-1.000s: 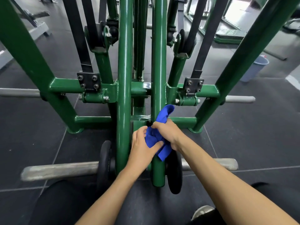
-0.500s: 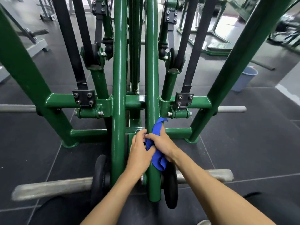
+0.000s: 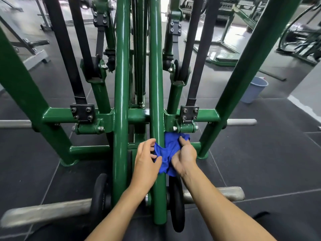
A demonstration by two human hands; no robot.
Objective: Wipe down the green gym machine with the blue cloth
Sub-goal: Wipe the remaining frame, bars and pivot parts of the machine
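Note:
The green gym machine (image 3: 121, 87) fills the view, with two upright round tubes in the middle and slanted frame legs at both sides. A crumpled blue cloth (image 3: 167, 151) is wrapped over the right centre tube, just below the crossbar. My left hand (image 3: 147, 160) grips the cloth's left side beside that tube. My right hand (image 3: 184, 158) grips its right side, fingers curled into the fabric. Part of the cloth is hidden under both hands.
Black weight plates (image 3: 177, 202) sit on a grey bar (image 3: 45, 212) low at the front. Black straps (image 3: 199, 54) run up from bolted brackets. A pale blue bucket (image 3: 254, 89) stands on the dark rubber floor at the right. More green machines stand behind.
The cloth has been spread wider across the right tube, my right hand shifting to the right of it. The view has tilted up, showing more of the room.

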